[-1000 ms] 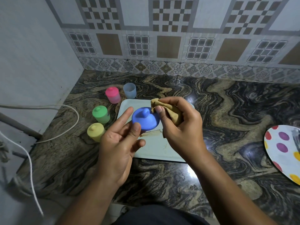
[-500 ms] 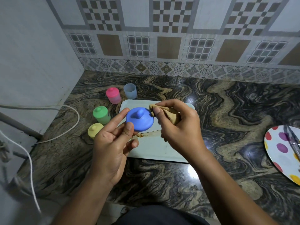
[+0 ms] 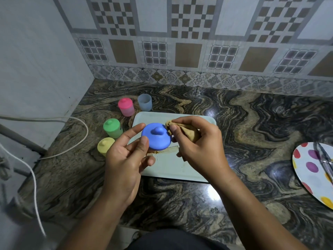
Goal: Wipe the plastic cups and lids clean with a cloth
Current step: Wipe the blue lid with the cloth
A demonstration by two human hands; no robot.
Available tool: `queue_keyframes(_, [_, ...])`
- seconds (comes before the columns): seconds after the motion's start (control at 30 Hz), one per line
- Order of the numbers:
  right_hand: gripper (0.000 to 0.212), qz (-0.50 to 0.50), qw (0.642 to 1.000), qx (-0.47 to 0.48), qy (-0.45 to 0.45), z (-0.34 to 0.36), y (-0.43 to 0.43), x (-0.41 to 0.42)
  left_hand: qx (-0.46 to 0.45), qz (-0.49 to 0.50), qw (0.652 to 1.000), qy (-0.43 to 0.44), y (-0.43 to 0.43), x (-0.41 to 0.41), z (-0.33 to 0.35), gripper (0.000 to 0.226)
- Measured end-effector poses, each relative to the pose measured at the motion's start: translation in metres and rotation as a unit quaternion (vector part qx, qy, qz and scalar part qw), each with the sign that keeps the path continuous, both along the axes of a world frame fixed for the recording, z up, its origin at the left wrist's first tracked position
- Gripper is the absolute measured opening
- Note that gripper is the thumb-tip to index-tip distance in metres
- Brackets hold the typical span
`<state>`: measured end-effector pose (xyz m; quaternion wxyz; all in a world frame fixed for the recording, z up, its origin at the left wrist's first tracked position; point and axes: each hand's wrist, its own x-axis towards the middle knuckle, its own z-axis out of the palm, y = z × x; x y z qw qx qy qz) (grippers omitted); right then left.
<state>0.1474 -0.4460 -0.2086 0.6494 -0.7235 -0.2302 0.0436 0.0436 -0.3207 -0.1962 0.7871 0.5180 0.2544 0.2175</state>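
Note:
My left hand [image 3: 126, 163] holds a blue lid [image 3: 156, 137] with a knob on top, thumb on its near edge and fingers behind it, above the white tray [image 3: 173, 168]. My right hand [image 3: 196, 147] grips a bunched tan cloth [image 3: 187, 131] and presses its tip against the lid's right rim. On the counter to the left stand a pink-lidded cup [image 3: 126, 107], a green-lidded cup [image 3: 112, 128] and a yellow-lidded cup [image 3: 104, 146], the last partly hidden by my left hand. A pale blue cup [image 3: 144, 102] without a lid stands behind the tray.
The tray has a brown smear [image 3: 165, 150] across its middle. A spotted plate [image 3: 313, 170] with a metal utensil lies at the right edge of the marbled counter. A white cable [image 3: 75, 139] loops along the left wall. Tiled wall closes off the back.
Both hands with the lid and cloth have shifted slightly. The lid has turned in my left hand while the cloth stays against its right edge.

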Motion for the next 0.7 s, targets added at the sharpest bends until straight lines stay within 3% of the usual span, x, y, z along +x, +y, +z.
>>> queue_keyframes(0.07, [0.001,0.003,0.999,0.019,0.039,0.004,0.000,0.000,0.002,0.001,1.000,0.000,-0.001,0.001,-0.003,0.038])
queue_keyframes(0.27, [0.002,0.014,0.998,0.051,0.045,0.010,-0.001,-0.005,0.034,-0.028,0.999,-0.006,-0.006,0.003,-0.004,0.059])
queue_keyframes(0.4, [0.004,0.043,0.999,0.015,-0.025,0.007,-0.003,-0.011,0.003,-0.010,1.000,0.007,0.003,0.005,-0.002,0.047])
queue_keyframes(0.57, [0.005,-0.009,0.999,0.020,-0.048,0.006,-0.003,0.001,-0.024,-0.069,0.997,0.009,0.000,0.000,-0.004,0.029])
queue_keyframes(0.7, [0.008,-0.016,0.999,0.023,-0.043,0.005,0.001,0.002,-0.011,-0.098,0.995,-0.005,-0.011,-0.002,-0.004,0.043])
